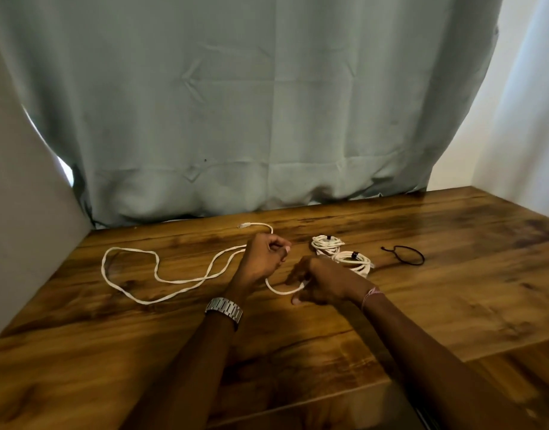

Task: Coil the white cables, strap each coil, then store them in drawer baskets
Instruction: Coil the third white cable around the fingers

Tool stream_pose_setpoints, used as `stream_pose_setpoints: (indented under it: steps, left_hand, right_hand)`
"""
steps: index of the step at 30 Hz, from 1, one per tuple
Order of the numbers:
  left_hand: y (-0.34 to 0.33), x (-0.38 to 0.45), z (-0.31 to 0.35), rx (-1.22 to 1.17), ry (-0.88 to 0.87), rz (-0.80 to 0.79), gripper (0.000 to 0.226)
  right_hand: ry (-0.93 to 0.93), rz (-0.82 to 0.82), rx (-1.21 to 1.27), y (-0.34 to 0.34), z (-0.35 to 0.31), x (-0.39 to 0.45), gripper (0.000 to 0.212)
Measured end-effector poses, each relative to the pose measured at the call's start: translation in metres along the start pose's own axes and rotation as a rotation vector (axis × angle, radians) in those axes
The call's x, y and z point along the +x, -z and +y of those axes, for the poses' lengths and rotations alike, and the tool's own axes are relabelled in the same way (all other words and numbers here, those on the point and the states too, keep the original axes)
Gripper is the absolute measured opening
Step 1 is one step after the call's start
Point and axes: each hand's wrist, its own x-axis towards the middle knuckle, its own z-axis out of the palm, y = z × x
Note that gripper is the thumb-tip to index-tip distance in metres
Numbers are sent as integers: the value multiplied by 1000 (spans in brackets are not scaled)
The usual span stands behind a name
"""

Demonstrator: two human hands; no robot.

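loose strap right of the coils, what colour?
Black: the thin loose strap lies on the wooden table, head view.

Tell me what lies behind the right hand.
Two strapped white coils lie on the wooden table just behind the right hand; the hand covers the nearer coil's front edge.

A home room, by the look of it: a wood-grain table (422, 274) under the hands, a creased grey-green curtain (251, 103) hung beyond them, plain white walls (521, 119) on either side.
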Motion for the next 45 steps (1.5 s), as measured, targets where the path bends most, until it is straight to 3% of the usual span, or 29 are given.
stream_pose_setpoints:
  steps: [3, 7, 9, 13, 16, 20, 23, 26, 29, 32, 34, 38, 42, 43, 45]
  left_hand:
    - [8, -4, -2, -20, -19, -34, 16]
    - [25, -10, 1, -11, -118, -61, 34]
    - [33, -9, 11, -47, -168, 1, 45]
    - [61, -9, 49, -88, -264, 162, 38]
    - [88, -8, 71, -136, -321, 144, 39]
    - [118, -3, 96, -278, -357, 4, 28]
    - [135, 3, 99, -274, -378, 35, 29]
    - [142, 8, 92, -368, -392, 101, 26]
    - [144, 14, 86, -515, -365, 179, 29]
    - [145, 19, 77, -593, -359, 161, 35]
    - [144, 21, 72, -640, -346, 136, 35]
    - [146, 27, 70, -718, -351, 109, 34]
    - [152, 33, 68, -755, -330, 101, 27]
    - [153, 34, 69, -810, -295, 75, 40]
    - [157, 36, 68, -957, -199, -60, 90]
  right_hand:
    - [49, 68, 33, -11, -4, 9, 13]
    - [209, 325, 74, 11, -22, 19, 11]
    - [286, 449, 41, 29, -33, 29, 8]
    - [366, 692, -23, 72, -56, 52, 10]
    - [466, 785, -6, 102, -73, 69, 14]
    - [575, 789, 144, 122, -101, 85, 19]
    - [586, 785, 367, 117, -119, 91, 26]
    - [469, 823, 633, 101, -124, 102, 45]
    - [340, 561, 791, 84, -118, 111, 63]
    - [314, 438, 642, 66, -114, 122, 66]
    - [326, 473, 585, 59, -113, 129, 63]
    - [431, 597, 441, 54, -109, 141, 21]
    - [537, 758, 293, 48, -108, 139, 14]
    - [550, 759, 272, 48, -109, 137, 13]
    - [566, 708, 226, 45, -110, 132, 13]
